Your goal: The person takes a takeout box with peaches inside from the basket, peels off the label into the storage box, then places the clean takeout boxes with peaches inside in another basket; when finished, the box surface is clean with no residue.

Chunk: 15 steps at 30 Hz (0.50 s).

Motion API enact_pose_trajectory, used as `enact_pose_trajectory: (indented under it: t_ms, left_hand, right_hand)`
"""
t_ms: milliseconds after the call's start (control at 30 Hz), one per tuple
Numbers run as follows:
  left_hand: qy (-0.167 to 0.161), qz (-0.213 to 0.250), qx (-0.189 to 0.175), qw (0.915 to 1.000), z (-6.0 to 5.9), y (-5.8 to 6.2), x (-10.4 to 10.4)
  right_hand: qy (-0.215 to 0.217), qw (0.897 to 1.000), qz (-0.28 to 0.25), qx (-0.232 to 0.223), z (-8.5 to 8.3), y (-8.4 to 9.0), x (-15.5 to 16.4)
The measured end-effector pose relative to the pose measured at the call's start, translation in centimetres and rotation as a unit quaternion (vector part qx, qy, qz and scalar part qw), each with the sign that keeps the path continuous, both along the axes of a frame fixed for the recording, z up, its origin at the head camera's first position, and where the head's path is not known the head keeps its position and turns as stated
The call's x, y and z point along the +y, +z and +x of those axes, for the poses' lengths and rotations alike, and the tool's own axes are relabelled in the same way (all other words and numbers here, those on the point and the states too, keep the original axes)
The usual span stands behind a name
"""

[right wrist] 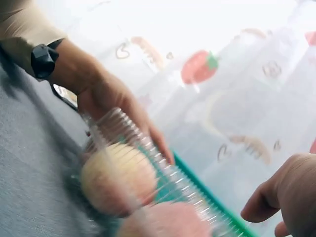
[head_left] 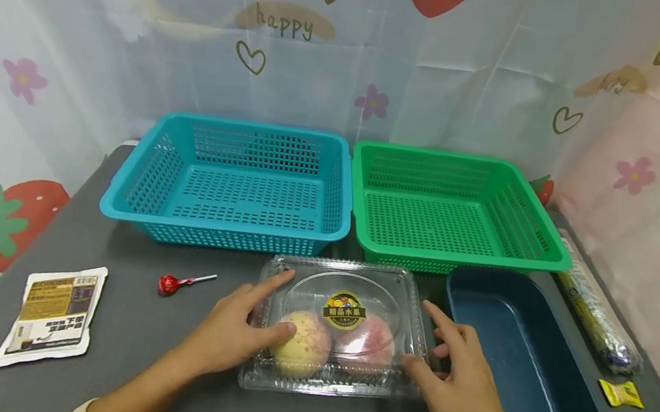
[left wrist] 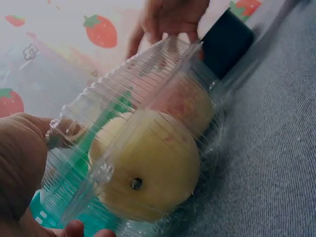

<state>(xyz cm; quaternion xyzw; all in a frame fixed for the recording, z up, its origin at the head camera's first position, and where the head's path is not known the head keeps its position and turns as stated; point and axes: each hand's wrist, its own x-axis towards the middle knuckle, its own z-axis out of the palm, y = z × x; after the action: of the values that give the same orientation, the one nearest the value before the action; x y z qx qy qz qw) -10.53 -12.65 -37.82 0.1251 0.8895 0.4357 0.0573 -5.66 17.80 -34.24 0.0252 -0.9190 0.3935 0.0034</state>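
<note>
A clear plastic clamshell fruit box lies closed on the grey table, a round black and gold label on its lid. Two peaches show inside, a yellowish one at left and a pinker one at right. My left hand rests on the box's left side, index finger extended along the back corner and thumb on the lid. At the right side, my right hand is spread, fingers and thumb near the edge. The right wrist view shows a gap between the right thumb and the box.
Behind stand a blue basket and a green basket. A dark blue tub sits right of the right hand. A long wrapped packet and a small yellow packet lie beyond it. At left are a lollipop and a white pouch.
</note>
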Motion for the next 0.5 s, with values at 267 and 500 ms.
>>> enact_pose_trajectory:
  t_ms: [267, 500]
  left_hand:
    - [0.012, 0.093, -0.067, 0.9933, 0.2, 0.7, 0.2]
    - [0.012, 0.155, -0.111, 0.9816, 0.3, 0.6, 0.8]
  right_hand:
    - [0.071, 0.989, 0.07, 0.112, -1.4, 3.6, 0.3]
    - [0.145, 0.976, 0.103, 0.126, -3.6, 4.7, -0.1]
